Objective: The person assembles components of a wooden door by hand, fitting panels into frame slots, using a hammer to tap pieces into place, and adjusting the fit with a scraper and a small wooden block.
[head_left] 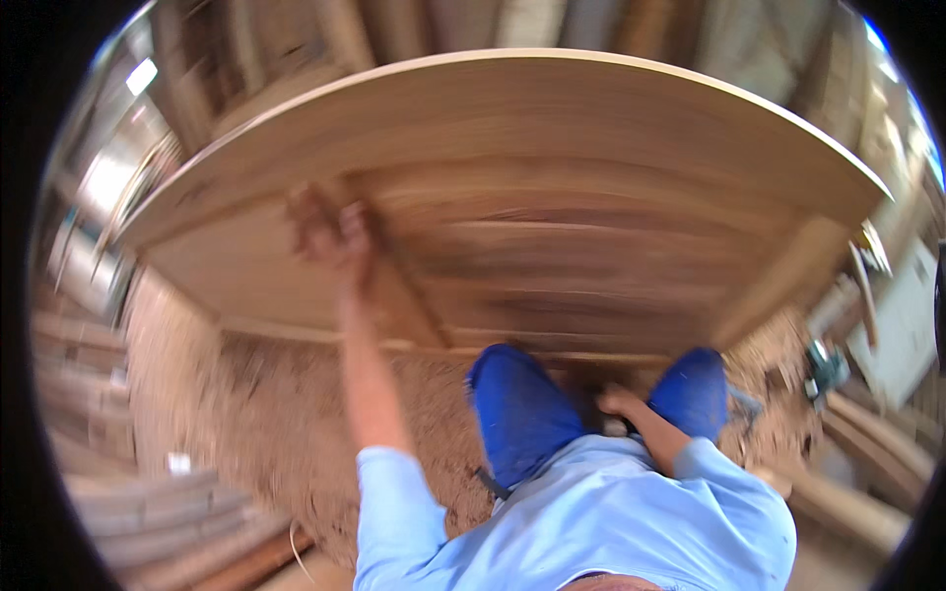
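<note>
A large wooden panel (552, 182) with framed edges stretches across the view in front of me. My left hand (335, 234) reaches out over its left part, at the upper end of a wooden crosspiece (399, 281). Motion smears those fingers, so whether they grip the wood cannot be told. Down between my knees, my right hand (619, 402) is closed. A small pale rounded end (614, 426) shows just below that fist; the rest of what it holds is hidden in shadow.
Wood shavings and dust cover the ground (286, 424). Stacked boards (168, 512) lie at the lower left. To the right are a green power tool (826, 369), a pale sheet (902, 325) and several timbers (847, 507). More planks stand beyond the panel.
</note>
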